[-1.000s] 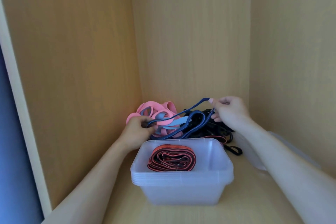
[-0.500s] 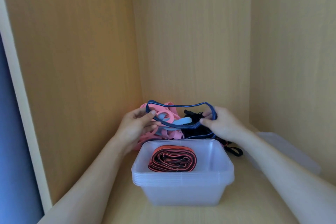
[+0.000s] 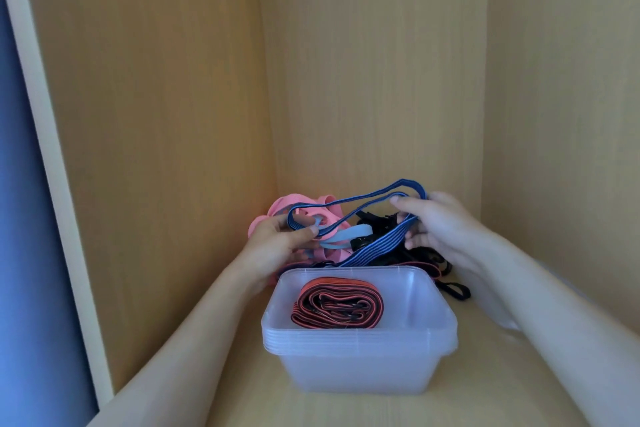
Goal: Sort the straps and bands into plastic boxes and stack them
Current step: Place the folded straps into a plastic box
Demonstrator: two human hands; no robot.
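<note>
The left hand (image 3: pixel 277 243) and right hand (image 3: pixel 441 230) pinch the blue striped stretchy band (image 3: pixel 382 242). Folding likely helps it fit the clear plastic box (image 3: pixel 356 340).

Two arms of one person can be seen. Both are bare from the hand down to where the picture ends. The left forearm (image 3: pixel 194 340) is long and smooth, and it looks wider near the bottom of the picture. The right forearm (image 3: pixel 554 315) looks much the same, and its lower side is a bit blurry. The left hand (image 3: pixel 277 243) is bare, and its thumb (image 3: pixel 301 234) has a short, neat nail. The right hand (image 3: pixel 440 229) is bare too, and the nail on its thumb (image 3: pixel 407 208) is also short. Both wrists are bare. The upper arms are outside the picture, so what is worn there cannot be told.
</note>
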